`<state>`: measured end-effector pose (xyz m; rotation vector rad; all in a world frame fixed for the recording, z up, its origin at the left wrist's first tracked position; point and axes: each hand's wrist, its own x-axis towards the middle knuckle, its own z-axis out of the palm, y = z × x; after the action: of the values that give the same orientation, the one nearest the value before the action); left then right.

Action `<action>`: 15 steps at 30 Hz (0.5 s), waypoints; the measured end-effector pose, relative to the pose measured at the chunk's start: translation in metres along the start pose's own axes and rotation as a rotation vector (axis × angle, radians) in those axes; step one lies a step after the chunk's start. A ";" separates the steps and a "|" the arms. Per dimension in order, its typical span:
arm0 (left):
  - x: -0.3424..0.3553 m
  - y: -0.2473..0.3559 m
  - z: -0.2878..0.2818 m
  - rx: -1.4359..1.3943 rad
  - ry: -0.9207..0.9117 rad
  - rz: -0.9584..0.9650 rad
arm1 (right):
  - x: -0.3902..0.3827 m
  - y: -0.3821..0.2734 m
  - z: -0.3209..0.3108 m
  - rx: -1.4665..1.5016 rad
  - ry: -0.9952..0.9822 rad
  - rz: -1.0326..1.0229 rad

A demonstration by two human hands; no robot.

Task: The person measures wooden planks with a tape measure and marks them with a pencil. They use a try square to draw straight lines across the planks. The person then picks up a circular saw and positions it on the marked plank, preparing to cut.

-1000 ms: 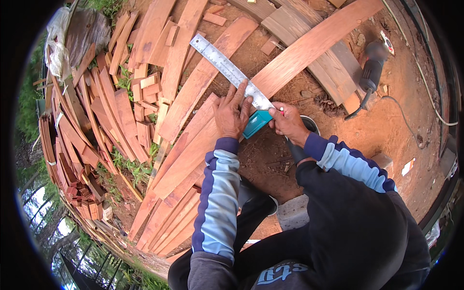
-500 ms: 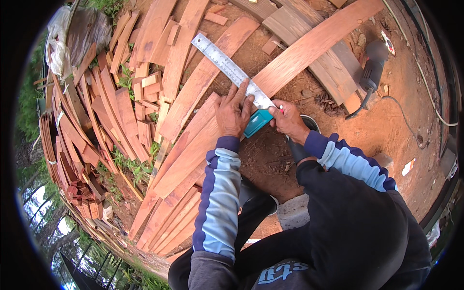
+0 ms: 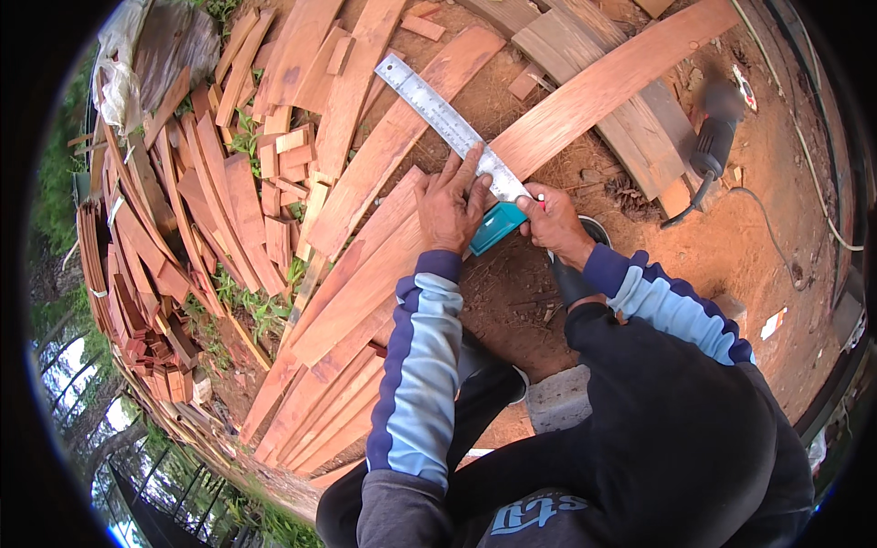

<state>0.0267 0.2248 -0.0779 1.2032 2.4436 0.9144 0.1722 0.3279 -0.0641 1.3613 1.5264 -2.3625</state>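
Observation:
A try square with a steel blade and a teal handle lies across the near end of a long reddish plank. My left hand holds the square, its fingers pressed on the blade and its thumb near the handle. Beside the blade's handle end, my right hand is closed in a pinch. A small thing with a red end shows between its thumb and fingers; the rest of it is hidden.
Thick weathered boards lie under the plank. To the right, a corded power tool rests on the dirt. Many reddish boards and offcuts spread across the left. A concrete block sits near my legs.
The whole view has shifted slightly, so things appear a little farther right. Both hands keep their places on the square, with no clear change in grip.

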 end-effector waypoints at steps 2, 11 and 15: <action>0.000 0.001 -0.001 0.001 -0.004 0.001 | -0.002 -0.003 0.001 0.009 0.012 0.011; -0.001 -0.008 -0.002 -0.032 -0.018 0.032 | 0.000 -0.004 0.005 -0.021 0.039 0.033; 0.000 -0.002 -0.003 -0.007 -0.042 -0.007 | 0.002 -0.002 0.002 -0.049 0.037 0.048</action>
<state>0.0242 0.2231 -0.0770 1.1985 2.4083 0.8866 0.1689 0.3282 -0.0634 1.4225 1.5324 -2.2693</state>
